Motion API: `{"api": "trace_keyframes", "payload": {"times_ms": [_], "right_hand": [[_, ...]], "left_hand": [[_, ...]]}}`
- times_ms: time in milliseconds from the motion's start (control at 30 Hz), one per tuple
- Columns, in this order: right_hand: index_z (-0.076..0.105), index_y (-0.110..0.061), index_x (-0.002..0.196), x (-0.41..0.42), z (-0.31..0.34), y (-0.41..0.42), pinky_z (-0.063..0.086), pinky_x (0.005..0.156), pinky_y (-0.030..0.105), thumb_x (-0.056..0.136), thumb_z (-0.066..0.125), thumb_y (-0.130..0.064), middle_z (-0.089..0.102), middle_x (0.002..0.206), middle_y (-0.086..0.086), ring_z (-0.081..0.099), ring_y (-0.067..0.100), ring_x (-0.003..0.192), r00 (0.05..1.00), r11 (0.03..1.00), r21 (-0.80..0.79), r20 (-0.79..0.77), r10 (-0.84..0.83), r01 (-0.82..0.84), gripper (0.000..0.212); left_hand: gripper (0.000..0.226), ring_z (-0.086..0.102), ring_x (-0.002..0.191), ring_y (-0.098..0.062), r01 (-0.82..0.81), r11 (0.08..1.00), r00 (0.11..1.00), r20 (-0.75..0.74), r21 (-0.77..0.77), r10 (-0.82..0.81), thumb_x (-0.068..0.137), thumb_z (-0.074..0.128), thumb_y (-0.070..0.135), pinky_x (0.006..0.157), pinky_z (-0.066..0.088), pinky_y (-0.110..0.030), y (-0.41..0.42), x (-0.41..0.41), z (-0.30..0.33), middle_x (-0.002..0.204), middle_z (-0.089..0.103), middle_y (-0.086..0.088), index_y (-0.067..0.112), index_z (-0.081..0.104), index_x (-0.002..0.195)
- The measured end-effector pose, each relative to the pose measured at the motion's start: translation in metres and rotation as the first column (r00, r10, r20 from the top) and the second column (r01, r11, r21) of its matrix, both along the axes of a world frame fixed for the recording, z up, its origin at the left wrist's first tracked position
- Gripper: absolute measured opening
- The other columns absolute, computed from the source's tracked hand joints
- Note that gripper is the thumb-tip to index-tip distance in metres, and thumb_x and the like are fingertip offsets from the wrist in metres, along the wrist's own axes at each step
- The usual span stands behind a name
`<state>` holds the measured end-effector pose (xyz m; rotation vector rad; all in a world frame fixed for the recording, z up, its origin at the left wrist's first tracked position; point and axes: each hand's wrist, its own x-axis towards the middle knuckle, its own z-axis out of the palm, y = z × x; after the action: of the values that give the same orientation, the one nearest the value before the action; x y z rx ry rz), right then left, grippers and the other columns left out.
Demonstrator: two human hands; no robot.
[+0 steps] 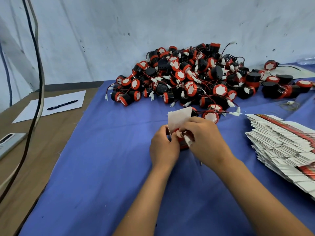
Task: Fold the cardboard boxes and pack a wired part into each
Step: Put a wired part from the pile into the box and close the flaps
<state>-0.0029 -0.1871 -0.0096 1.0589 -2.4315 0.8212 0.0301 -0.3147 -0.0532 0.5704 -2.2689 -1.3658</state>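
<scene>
— What's the setting?
— A scuffed pale wall (pixel 105 31) behind a bench (pixel 95 167) spread with blue cloth; bare brown board shows along the bench's left edge.

— What sits on that left side?
— A phone (pixel 8 142) at the left edge, cables (pixel 36 82) hanging down over it, then a sheet of paper (pixel 51 106) with a black pen (pixel 62 105) lying on it.

— And the hands?
— Mid-bench, close together. The left hand (pixel 163 147) has its fingers curled around a small cardboard box (pixel 179 119), white flap standing up. The right hand (pixel 206 142) pinches the wired part (pixel 184 142) at the box's mouth; its white connector (pixel 188 141) shows between the fingers. How far the part is inside, I cannot tell.

— What lies behind them?
— A big pile of parts (pixel 196 77), black and red with white faces and red wires, heaped along the back edge against the wall and trailing toward the right.

— And the right edge?
— A fanned stack of flat boxes (pixel 281 143), white with red print, just beside the right forearm.
</scene>
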Motion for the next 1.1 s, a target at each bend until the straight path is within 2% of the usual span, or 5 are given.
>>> {"api": "trace_keyframes", "payload": {"times_ms": [467,667,833,1000,1100], "right_hand": [[0.054,-0.018,0.081,0.001,0.011,-0.042,0.017,0.048,0.030,0.082,0.057,-0.004,0.063,0.084,0.005,0.044,0.024,0.070,0.876,0.847,0.246,-0.027,-0.481,0.472,0.014],[0.056,-0.019,0.083,-0.002,0.010,-0.047,0.026,0.049,0.029,0.096,0.056,-0.018,0.059,0.079,0.004,0.047,0.023,0.067,0.916,0.870,0.299,-0.032,-0.400,0.391,0.013],[0.033,-0.018,0.097,-0.001,0.015,-0.044,0.020,0.045,0.028,0.088,0.055,0.001,0.037,0.074,-0.002,0.032,0.013,0.051,0.938,0.861,0.375,-0.094,-0.334,0.344,0.030],[0.043,-0.016,0.099,-0.007,0.011,-0.041,0.050,0.066,0.034,0.086,0.058,-0.002,0.058,0.092,0.000,0.050,0.019,0.095,0.974,0.902,0.370,-0.106,-0.199,0.224,0.024],[0.036,-0.014,0.090,-0.015,0.008,-0.037,0.049,0.063,0.040,0.085,0.058,-0.001,0.056,0.086,0.002,0.050,0.018,0.087,0.997,0.920,0.388,-0.073,-0.022,0.049,0.025]], "left_hand": [[0.010,0.070,0.087,-0.019,0.090,0.982,0.996,0.004,0.166,-0.093,0.089,0.074,0.016,0.075,0.060,-0.039,-0.007,-0.006,0.008,0.100,0.074,0.007,0.018,0.073,0.100],[0.009,0.066,0.079,-0.021,0.113,0.966,0.993,-0.011,0.231,-0.113,0.091,0.067,0.005,0.059,0.050,-0.028,-0.010,-0.008,0.007,0.098,0.077,-0.007,0.007,0.073,0.097],[0.009,0.073,0.088,-0.037,0.124,0.956,0.992,-0.035,0.264,-0.119,0.084,0.064,-0.001,0.068,0.060,-0.045,-0.009,-0.007,0.006,0.092,0.077,-0.010,-0.002,0.069,0.092],[0.016,0.071,0.093,-0.045,0.138,0.940,0.990,-0.047,0.312,-0.130,0.080,0.064,-0.006,0.080,0.060,-0.061,-0.009,-0.007,0.005,0.095,0.075,-0.012,0.001,0.070,0.093],[0.023,0.072,0.093,-0.043,0.140,0.941,0.990,-0.036,0.308,-0.136,0.075,0.066,-0.007,0.078,0.061,-0.059,-0.010,-0.008,0.004,0.097,0.076,-0.011,0.005,0.071,0.094]]}}
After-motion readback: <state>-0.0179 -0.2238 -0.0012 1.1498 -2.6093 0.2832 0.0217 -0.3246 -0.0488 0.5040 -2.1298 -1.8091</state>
